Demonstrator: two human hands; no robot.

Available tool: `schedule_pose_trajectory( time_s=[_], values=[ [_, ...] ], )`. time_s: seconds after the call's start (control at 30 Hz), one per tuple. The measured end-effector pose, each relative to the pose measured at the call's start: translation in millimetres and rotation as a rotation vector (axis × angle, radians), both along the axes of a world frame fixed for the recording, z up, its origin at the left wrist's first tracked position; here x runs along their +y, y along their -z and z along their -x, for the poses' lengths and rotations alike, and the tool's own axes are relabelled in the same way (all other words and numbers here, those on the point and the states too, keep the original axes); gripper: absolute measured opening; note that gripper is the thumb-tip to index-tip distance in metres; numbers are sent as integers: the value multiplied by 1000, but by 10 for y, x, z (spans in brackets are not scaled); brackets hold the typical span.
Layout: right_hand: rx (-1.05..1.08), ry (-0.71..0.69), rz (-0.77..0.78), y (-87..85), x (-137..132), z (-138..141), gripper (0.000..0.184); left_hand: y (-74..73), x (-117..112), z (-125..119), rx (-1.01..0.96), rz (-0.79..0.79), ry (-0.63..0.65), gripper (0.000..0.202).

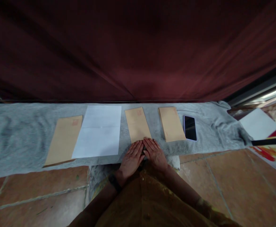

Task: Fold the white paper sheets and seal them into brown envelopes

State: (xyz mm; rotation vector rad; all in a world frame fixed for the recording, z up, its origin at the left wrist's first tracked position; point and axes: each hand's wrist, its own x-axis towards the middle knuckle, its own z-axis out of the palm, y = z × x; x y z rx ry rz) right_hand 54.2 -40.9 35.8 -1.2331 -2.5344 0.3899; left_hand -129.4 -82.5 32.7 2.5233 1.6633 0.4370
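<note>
My left hand (132,157) and my right hand (154,153) lie flat side by side on the grey cloth (22,135), fingers stretched out and holding nothing. Their fingertips touch the near end of a brown envelope (137,124) lying in the middle. To its left is a white sheet of paper (99,130) with fold lines, and further left another brown envelope (64,138). To the right lies a stack of brown envelopes (171,123), with a black phone (190,127) beside it.
A dark red curtain (138,50) hangs behind the cloth. Brown floor tiles (222,186) spread in front. At the right edge lie a white sheet (258,123), a dark rod (270,141) and red-yellow patterned material (274,153).
</note>
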Motion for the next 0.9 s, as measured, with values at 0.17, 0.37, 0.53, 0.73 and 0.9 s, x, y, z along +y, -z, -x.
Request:
schedule_pose_trajectory(
  time_s=[0.17, 0.37, 0.53, 0.73, 0.9],
  values=[
    [141, 161, 44, -7, 79, 32, 42, -37, -20, 12, 12, 18, -30, 49],
    [104, 487, 105, -46, 342, 165, 37, -91, -9, 0, 7, 17, -27, 50],
    [111, 527, 201, -71, 477, 149, 22, -92, -12, 44, -4, 19, -8, 51],
    [223, 526, 306, -18, 336, 5, 16, -110, 0, 109, 13, 62, 51, 50],
    [117, 561, 197, -60, 208, 17, 28, -103, 7, 87, -2, 64, 54, 54]
  ],
)
